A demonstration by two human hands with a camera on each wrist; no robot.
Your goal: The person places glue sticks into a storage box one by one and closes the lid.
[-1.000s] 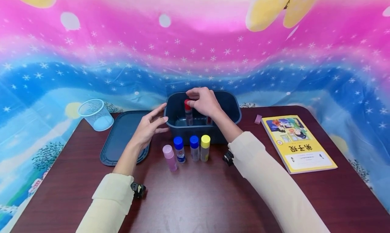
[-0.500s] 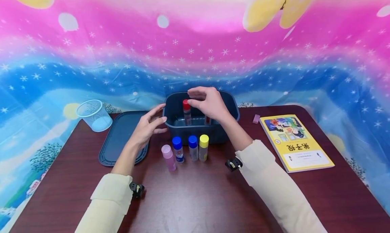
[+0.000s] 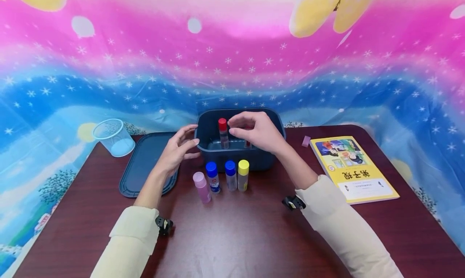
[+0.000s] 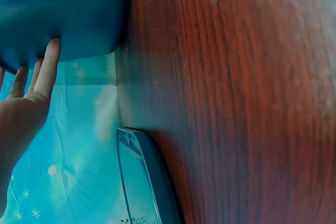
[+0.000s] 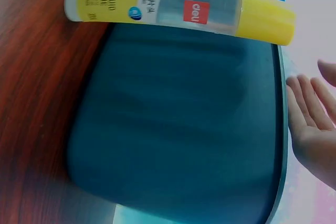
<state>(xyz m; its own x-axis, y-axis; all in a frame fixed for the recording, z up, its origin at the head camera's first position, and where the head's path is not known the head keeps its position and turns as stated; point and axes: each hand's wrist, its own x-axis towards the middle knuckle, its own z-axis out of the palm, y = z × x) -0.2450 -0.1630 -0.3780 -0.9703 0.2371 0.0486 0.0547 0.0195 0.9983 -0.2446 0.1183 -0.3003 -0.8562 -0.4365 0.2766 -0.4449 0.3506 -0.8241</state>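
A dark plastic bin (image 3: 237, 159) stands at the back of the table. My left hand (image 3: 176, 152) touches its left side with fingers extended; in the left wrist view, those fingertips (image 4: 52, 48) rest against the bin wall. Inside the bin a red-capped glue bottle (image 3: 223, 134) stands upright near the left end. Just to its right, over the bin, hovers my right hand (image 3: 256, 130), thumb and fingers apart and holding nothing. Another reddish bottle (image 3: 248, 144) is mostly hidden behind that hand. The right wrist view shows the hand (image 5: 315, 124) beyond the bin rim.
In front of the bin stand a pink bottle (image 3: 202, 188), two blue-capped glue bottles (image 3: 212, 179) and a yellow-capped liquid glue bottle (image 3: 243, 176). A dark lid (image 3: 145, 165) and a mesh cup (image 3: 115, 137) are at left. At right are a yellow book (image 3: 354, 169) and a small pink block (image 3: 306, 141).
My right hand has let go of the red-capped glue bottle and moved right and slightly toward me. The bottle stays upright in the bin. My left hand stays at the bin's side.
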